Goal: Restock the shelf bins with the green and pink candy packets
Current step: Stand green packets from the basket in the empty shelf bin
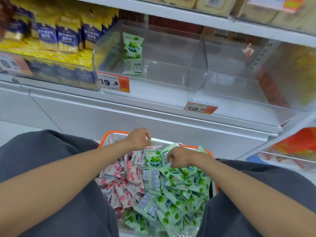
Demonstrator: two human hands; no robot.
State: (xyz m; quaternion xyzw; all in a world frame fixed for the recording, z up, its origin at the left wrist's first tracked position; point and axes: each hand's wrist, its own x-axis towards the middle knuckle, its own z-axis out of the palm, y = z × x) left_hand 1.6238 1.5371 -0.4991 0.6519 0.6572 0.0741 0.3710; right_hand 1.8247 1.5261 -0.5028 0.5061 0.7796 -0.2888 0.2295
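- right hand (179, 158) fingers were curled, pinching shiny green plastic candy packets (154, 159) beneath them, probably gathering a bunch;
- left hand (138, 139) fingers curled at the orange-rimmed basket (112, 134), maybe steadying it; couldn't tell the grip;
- clear plastic shelf bin (162, 81) sat well above both

My bare forearms reach forward and down from the lower corners and draw toward each other in the middle, wrists fairly straight. My left hand (139, 138) is the farther out, its back turned up and its fingers curled under, so I cannot tell whether they close on anything. My right hand (179, 157) sits nearer, just to its right, knuckles up, fingers curled down and pinching the edge of a green candy packet (164, 156).
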